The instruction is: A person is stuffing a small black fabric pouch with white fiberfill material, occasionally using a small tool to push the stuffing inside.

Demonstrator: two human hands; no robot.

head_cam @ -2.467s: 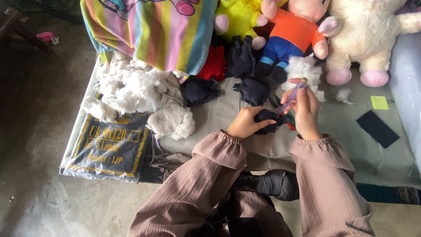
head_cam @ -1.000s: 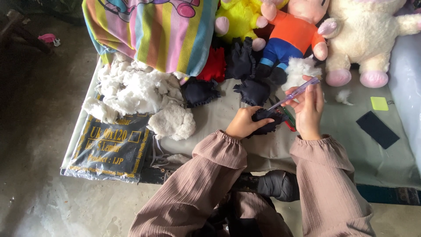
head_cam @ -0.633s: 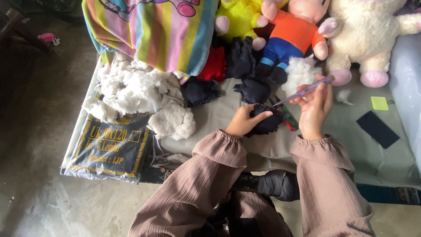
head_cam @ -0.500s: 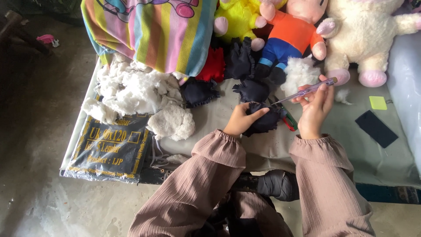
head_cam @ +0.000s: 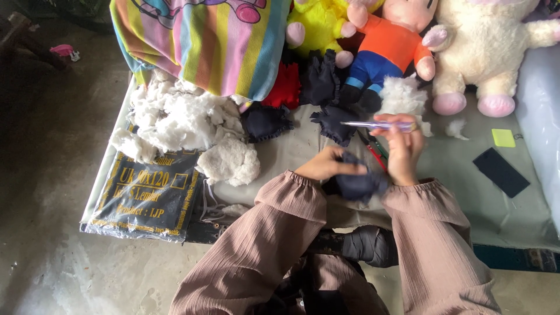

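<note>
Near the middle of the frame, the left hand (head_cam: pixel 326 166) curls its fingers around a small dark blue cloth piece (head_cam: pixel 359 184) and holds it tight. The right hand (head_cam: pixel 402 151) is just beside it, touching the same cloth with its lower part, and its fingers pinch a thin purple stick (head_cam: pixel 376 124) that lies flat and points left. More dark cloth bits (head_cam: pixel 332 119) lie just above the hands. A pile of fluffy white stuffing (head_cam: pixel 186 128) sits at the left. A striped pillow (head_cam: pixel 204 41) lies at the top left, and a pink doll in an orange shirt (head_cam: pixel 391 41) at the top
</note>
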